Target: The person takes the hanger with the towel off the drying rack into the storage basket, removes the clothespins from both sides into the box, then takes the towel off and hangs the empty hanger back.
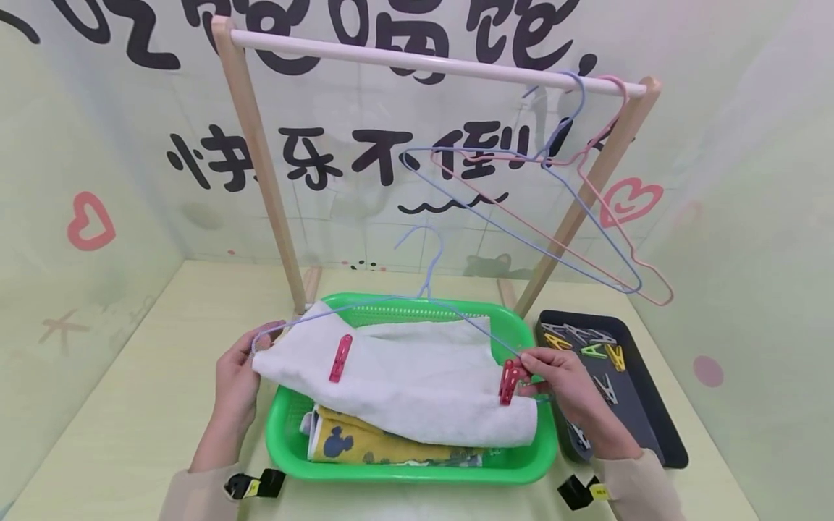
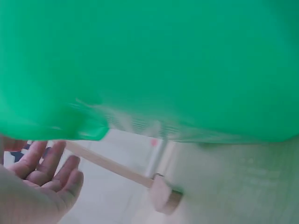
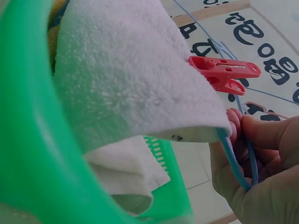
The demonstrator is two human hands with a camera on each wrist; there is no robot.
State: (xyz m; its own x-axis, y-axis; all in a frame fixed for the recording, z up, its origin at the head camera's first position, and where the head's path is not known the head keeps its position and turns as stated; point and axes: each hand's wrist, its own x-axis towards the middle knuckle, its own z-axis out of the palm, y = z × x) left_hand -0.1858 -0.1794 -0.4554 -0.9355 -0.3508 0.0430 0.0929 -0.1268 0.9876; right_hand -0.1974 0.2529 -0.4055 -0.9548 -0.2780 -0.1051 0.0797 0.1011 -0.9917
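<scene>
A blue wire clothes hanger (image 1: 426, 278) stands over the basket, with a white towel (image 1: 417, 383) draped over its lower bar. Two red clothespins grip the cloth: a left clothespin (image 1: 341, 358) and a right clothespin (image 1: 508, 382). My left hand (image 1: 236, 378) holds the hanger's left end, some fingers behind the towel; its wrist view shows the other fingers (image 2: 51, 170) loosely curled, the hanger hidden there. At the right end, my right hand (image 1: 565, 380) pinches the hanger wire between thumb and fingers, close to the towel's edge.
Below is a green basket (image 1: 410, 474) with a folded yellow patterned cloth (image 1: 365, 438). Behind stands a wooden rack (image 1: 260, 155) with a blue hanger (image 1: 586, 206) and a pink hanger (image 1: 628, 242) on its rail. A dark tray (image 1: 641, 391) of clothespins lies right.
</scene>
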